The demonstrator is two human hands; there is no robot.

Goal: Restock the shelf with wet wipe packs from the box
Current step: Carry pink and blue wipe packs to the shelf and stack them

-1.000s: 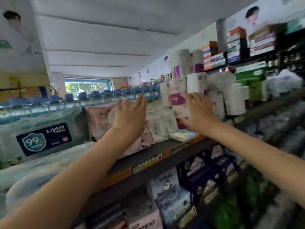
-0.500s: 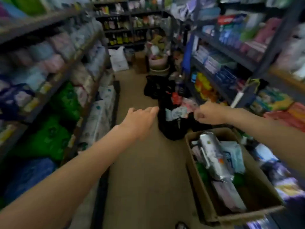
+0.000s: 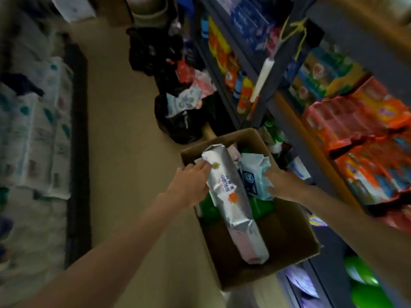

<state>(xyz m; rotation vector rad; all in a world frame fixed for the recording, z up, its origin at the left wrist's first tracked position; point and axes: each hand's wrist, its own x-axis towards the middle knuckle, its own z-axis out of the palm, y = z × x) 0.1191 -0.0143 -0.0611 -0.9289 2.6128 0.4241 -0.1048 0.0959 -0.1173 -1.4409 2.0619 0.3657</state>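
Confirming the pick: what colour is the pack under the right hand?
Pale blue pack with a dark blue label, head view.

The box (image 3: 295, 238) at lower centre is matt brown cardboard. The long pack (image 3: 229, 192) in it wears glossy, crinkled silver film — plastic by its sheen. Centre frame, black bags (image 3: 184, 123) of shiny plastic; the floor (image 3: 124, 121) — smooth, matt beige.

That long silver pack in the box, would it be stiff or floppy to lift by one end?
Probably floppy: the silver pack has crinkled, soft-looking wrap and sags over the things beneath it in the box. Its glossy film may be slippery. The left hand grips near one end, so the far end would likely droop.
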